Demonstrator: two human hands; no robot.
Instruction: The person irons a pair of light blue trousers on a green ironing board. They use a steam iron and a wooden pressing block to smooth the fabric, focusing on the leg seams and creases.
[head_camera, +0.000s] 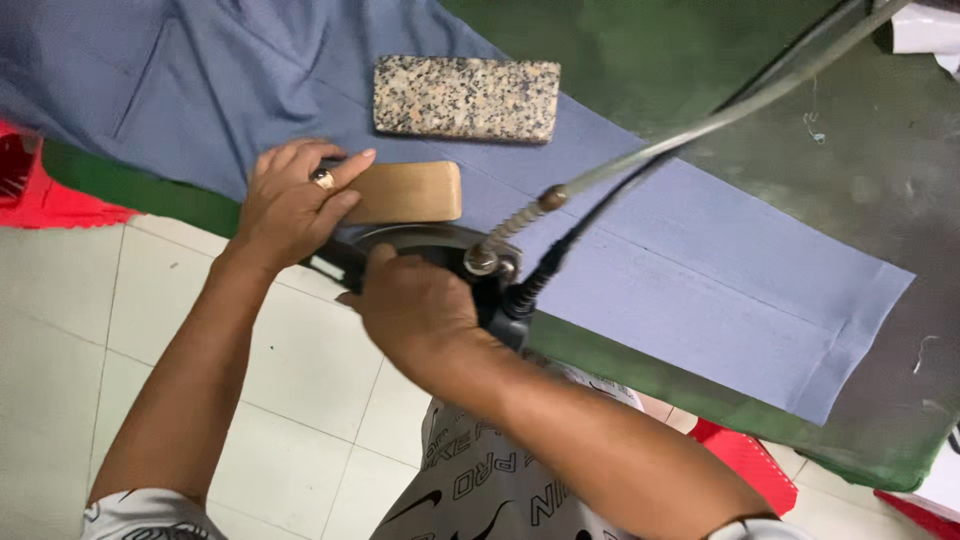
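Observation:
My right hand (415, 305) grips the handle of a black steam iron (440, 245) that rests on blue-grey trousers (640, 260) spread over a green padded board (640, 70). A clear hose and a black cord run from the iron's back up to the right. My left hand (290, 200), with a ring on one finger, lies flat on a tan wooden block (410, 192) just beyond the iron, pressing it onto the cloth.
A speckled granite block (466, 98) sits on the trousers farther back. Red plastic stools (50, 195) stand at the left edge and under the board at lower right (745, 460). White floor tiles (90, 330) lie below.

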